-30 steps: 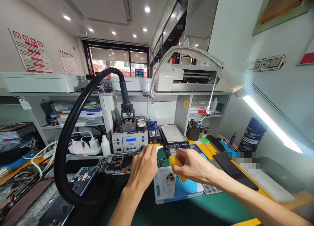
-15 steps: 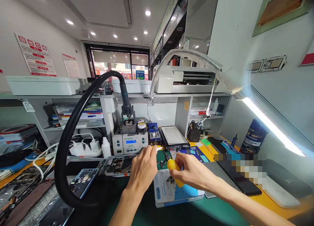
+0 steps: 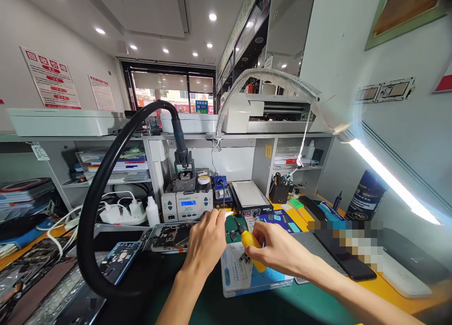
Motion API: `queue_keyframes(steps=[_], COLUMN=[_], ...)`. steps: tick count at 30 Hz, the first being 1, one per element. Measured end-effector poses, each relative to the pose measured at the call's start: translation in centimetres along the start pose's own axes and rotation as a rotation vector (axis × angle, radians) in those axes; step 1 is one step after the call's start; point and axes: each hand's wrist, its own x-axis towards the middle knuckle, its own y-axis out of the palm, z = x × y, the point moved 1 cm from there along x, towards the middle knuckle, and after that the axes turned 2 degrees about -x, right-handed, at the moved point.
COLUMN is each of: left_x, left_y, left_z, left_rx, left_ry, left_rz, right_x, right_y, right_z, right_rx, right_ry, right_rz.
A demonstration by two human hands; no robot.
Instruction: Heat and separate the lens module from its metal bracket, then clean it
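My left hand (image 3: 206, 235) is closed, with its fingertips pinched at a small white piece (image 3: 229, 214) whose kind I cannot make out. In my right hand (image 3: 275, 242) is a yellow-bodied tool (image 3: 250, 239) with a narrow dark tip, tilted up and left toward that white piece. I cannot tell whether the tip touches it. Under the yellow tool lies a flat blue and white box (image 3: 235, 273) with several small metal parts (image 3: 244, 258) on top. Small dark parts (image 3: 232, 235) sit on the green mat (image 3: 197, 311) between my hands.
A thick black hose (image 3: 92, 188) arches across the left side. Behind my hands stand a hot air station (image 3: 187, 207) and a flat heating plate (image 3: 250, 195). Opened phones (image 3: 122, 259) lie at left, a black phone (image 3: 341, 254) at right. A bright lamp (image 3: 391, 181) hangs over the right.
Both hands keep nearly the same place and grip. The yellow tool and my right hand have shifted only very slightly.
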Motion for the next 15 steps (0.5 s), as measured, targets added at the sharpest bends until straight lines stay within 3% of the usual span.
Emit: queue_keyframes(steps=[15], left_x=[-0.1], left_y=[0.38], left_z=[0.17], left_rx=[-0.092], left_ry=[0.004], left_rz=[-0.037], right_x=[-0.08], right_y=[-0.59], right_z=[-1.06], right_rx=[0.055], right_ry=[0.034], right_rz=[-0.044])
